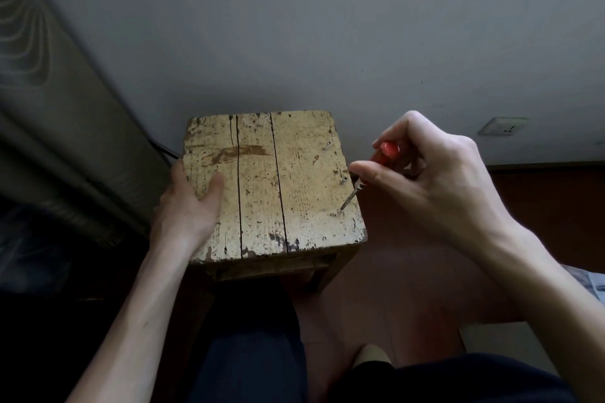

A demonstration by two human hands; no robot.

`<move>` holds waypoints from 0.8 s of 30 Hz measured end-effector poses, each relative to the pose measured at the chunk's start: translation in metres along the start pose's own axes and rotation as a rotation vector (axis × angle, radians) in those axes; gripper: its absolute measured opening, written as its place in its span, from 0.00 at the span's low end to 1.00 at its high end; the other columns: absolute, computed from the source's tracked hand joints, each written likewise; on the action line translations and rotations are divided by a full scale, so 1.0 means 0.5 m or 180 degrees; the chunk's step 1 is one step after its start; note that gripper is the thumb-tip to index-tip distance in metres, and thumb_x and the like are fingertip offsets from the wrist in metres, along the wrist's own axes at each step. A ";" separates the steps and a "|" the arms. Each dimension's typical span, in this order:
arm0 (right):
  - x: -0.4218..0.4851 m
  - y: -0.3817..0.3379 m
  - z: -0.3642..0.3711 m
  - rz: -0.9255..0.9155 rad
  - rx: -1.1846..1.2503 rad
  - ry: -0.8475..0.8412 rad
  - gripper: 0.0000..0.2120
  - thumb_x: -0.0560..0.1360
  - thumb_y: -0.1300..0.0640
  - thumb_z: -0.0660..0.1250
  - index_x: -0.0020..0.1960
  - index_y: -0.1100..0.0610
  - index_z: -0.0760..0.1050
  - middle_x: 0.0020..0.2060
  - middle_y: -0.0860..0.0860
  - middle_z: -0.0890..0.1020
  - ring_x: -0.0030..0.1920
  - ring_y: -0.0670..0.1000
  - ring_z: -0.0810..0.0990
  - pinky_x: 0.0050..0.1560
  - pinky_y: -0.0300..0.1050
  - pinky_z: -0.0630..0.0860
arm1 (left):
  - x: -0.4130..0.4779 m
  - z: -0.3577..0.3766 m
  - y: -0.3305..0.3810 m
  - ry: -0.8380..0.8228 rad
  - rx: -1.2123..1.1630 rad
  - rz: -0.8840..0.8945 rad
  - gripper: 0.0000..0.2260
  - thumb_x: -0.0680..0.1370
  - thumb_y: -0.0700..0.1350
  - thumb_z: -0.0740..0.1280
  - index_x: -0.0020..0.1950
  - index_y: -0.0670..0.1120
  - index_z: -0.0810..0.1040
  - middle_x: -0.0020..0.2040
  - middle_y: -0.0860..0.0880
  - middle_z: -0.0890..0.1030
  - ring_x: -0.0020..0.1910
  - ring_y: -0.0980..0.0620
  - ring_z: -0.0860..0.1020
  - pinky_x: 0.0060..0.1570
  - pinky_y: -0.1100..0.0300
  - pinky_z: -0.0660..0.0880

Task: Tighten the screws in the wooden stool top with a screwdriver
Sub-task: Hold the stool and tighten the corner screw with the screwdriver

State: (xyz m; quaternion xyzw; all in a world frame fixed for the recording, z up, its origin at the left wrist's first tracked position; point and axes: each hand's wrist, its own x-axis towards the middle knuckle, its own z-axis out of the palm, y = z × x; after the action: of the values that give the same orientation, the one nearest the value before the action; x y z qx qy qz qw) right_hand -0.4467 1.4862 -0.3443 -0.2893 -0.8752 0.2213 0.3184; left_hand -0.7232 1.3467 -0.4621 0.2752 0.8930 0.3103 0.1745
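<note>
Head view: left hand (190, 203) grips stool top (262, 180), right hand (435, 180) grasps screwdriver (386, 152), tip at lower-right screw (339, 211); next, press and twist

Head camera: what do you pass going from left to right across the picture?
Curtain → left hand → stool top → right hand, holding the screwdriver → wall socket.

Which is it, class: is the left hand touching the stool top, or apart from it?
Touching. The head view shows the left hand holding the left edge of the stool top, with its thumb lying flat on the wood.
</note>
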 end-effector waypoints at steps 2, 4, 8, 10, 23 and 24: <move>0.002 -0.001 0.001 -0.0088 -0.0117 -0.0013 0.18 0.73 0.43 0.76 0.50 0.56 0.78 0.38 0.39 0.78 0.37 0.41 0.78 0.38 0.27 0.71 | -0.001 -0.001 -0.001 0.0025 -0.0005 0.0018 0.34 0.80 0.69 0.56 0.80 0.53 0.55 0.72 0.46 0.75 0.64 0.37 0.78 0.63 0.40 0.75; 0.001 -0.006 0.002 -0.0229 -0.0292 -0.0078 0.17 0.74 0.43 0.74 0.55 0.54 0.81 0.41 0.42 0.80 0.39 0.44 0.80 0.42 0.34 0.77 | 0.000 -0.001 -0.001 0.0032 -0.0022 0.0017 0.33 0.80 0.68 0.57 0.80 0.53 0.56 0.71 0.46 0.76 0.64 0.38 0.78 0.63 0.41 0.75; 0.000 -0.010 -0.014 -0.0370 -0.0183 -0.0511 0.17 0.79 0.49 0.70 0.66 0.51 0.80 0.53 0.44 0.82 0.43 0.40 0.79 0.46 0.33 0.75 | 0.001 -0.002 -0.001 0.0032 -0.0073 0.0017 0.32 0.80 0.68 0.57 0.79 0.54 0.57 0.70 0.46 0.77 0.63 0.38 0.78 0.63 0.42 0.75; 0.000 -0.004 -0.027 -0.0450 -0.0173 -0.0773 0.19 0.80 0.54 0.70 0.71 0.50 0.76 0.58 0.42 0.81 0.44 0.38 0.78 0.45 0.27 0.70 | 0.003 -0.002 -0.002 0.0033 -0.0091 0.0007 0.32 0.80 0.68 0.58 0.79 0.54 0.57 0.70 0.46 0.76 0.64 0.38 0.77 0.64 0.41 0.75; -0.002 -0.010 -0.007 -0.0289 -0.0155 -0.0438 0.10 0.76 0.52 0.75 0.54 0.54 0.79 0.44 0.44 0.83 0.44 0.42 0.82 0.44 0.26 0.71 | 0.005 0.003 -0.006 0.0014 -0.0027 0.0005 0.33 0.80 0.68 0.57 0.80 0.54 0.55 0.72 0.45 0.75 0.65 0.37 0.76 0.63 0.42 0.74; -0.003 -0.014 -0.004 -0.0261 -0.0180 -0.0369 0.12 0.76 0.49 0.75 0.52 0.55 0.79 0.43 0.43 0.82 0.42 0.43 0.83 0.43 0.29 0.73 | 0.005 0.003 -0.006 0.0013 -0.0026 0.0009 0.33 0.80 0.68 0.57 0.80 0.54 0.55 0.72 0.45 0.75 0.66 0.37 0.76 0.63 0.42 0.74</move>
State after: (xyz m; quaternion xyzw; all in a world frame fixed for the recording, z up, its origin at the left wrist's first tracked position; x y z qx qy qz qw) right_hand -0.4471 1.4804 -0.3395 -0.2488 -0.9092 0.1997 0.2677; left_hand -0.7254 1.3469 -0.4652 0.2751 0.8917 0.3148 0.1733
